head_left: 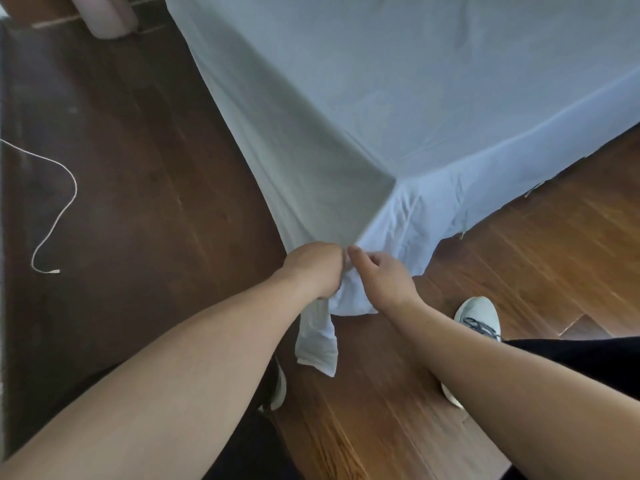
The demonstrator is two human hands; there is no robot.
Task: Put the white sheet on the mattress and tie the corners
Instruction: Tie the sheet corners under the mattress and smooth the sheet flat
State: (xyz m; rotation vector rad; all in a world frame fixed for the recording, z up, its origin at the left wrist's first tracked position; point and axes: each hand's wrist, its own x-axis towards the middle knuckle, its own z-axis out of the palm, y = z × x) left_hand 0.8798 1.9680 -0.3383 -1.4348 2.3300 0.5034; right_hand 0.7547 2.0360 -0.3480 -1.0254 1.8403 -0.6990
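left hand (313,268) fisted on white sheet (415,81) corner, frame centre; right hand (382,277) pinching beside | risk: slack bunch slips, knot loosens

Both forearms are bare from the near edge up to the wrists, no sleeves, watch or rings showing on the left hand (313,268) or the right hand (382,277). Dark, black clothing covers the legs: one patch (585,358) at the right behind the right forearm, another low in the middle between the arms. The right foot wears a pale grey-white trainer (479,315) with dark laces. Of the left shoe (280,389) only a sliver shows, a white edge against black, beside the left forearm.
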